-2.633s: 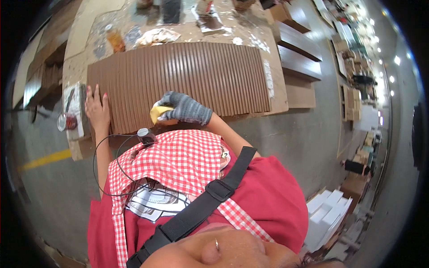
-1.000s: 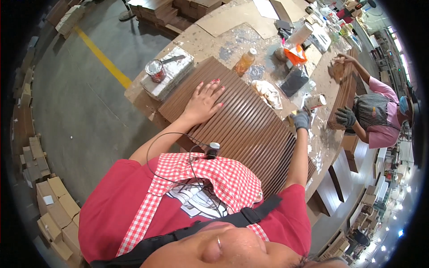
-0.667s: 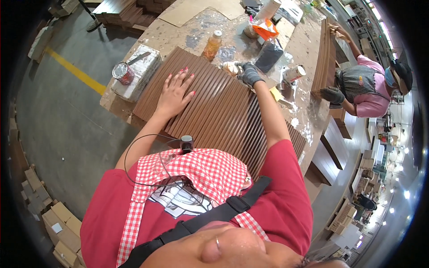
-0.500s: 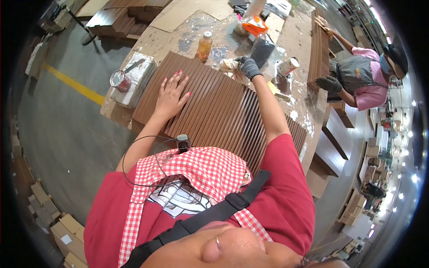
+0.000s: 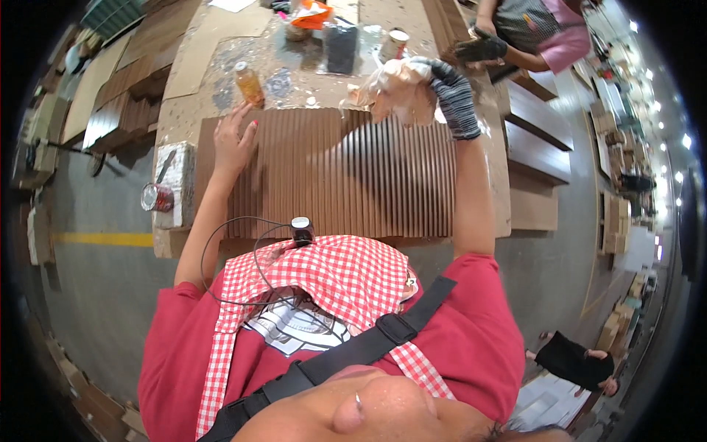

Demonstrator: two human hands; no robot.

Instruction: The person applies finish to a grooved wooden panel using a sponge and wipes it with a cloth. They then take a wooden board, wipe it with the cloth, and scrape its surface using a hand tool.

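Note:
A row of narrow brown slats (image 5: 294, 173) lies side by side on the worktable in front of me; those toward the right look glossier. My left hand (image 5: 236, 140), bare with red nails, rests on the far left part of the slats, its fingers stretched out. In a striped grey knit glove, my right hand (image 5: 453, 99) grips a crumpled, stained pale cloth (image 5: 398, 88). The cloth hangs over the far right edge of the slats; whether it touches them I cannot tell. Just beyond my left fingertips stands a glass jar of amber liquid (image 5: 250, 85).
On the left, an open can (image 5: 157, 197) and a flat blade (image 5: 166, 167) sit on a white-crusted block (image 5: 177, 188). A dark bag (image 5: 339, 50), an orange packet (image 5: 311, 15) and another can (image 5: 395, 46) stand farther back. A co-worker's gloved hand (image 5: 480, 50) is by brown boards (image 5: 442, 29).
My right hand has lifted the cloth and swung it rightward from beside the dark bag. My left hand stays on the slats, nearer their left end. The whole view has turned.

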